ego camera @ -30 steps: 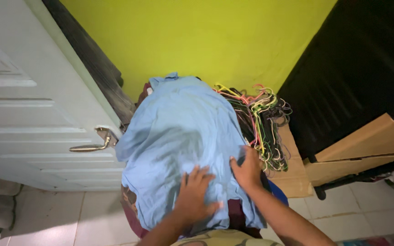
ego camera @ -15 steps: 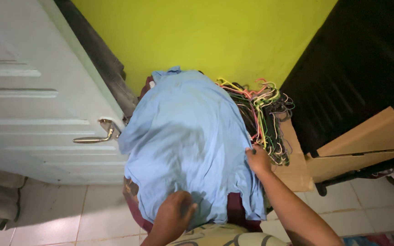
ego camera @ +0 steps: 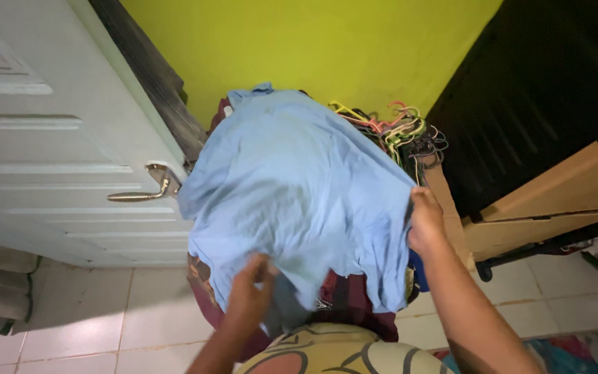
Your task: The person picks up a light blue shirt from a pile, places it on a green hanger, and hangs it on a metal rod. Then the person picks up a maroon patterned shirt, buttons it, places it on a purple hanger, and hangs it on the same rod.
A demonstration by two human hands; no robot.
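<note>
One head-worn camera looks steeply down (from close above) at the blue cloth.

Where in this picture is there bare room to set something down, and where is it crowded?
Bare white floor tiles lie below the white door, left of the left hand. Crowded: the light blue garment covers the pile, and tangled coloured hangers fill the gap above the right hand, beside the cardboard box.

The left hand is held low near the body, fingers curled and closed in a grip, forearm rising from below. The right hand is extended further out, fingers bent and pinched shut, its bare forearm angled up from the lower right.
</note>
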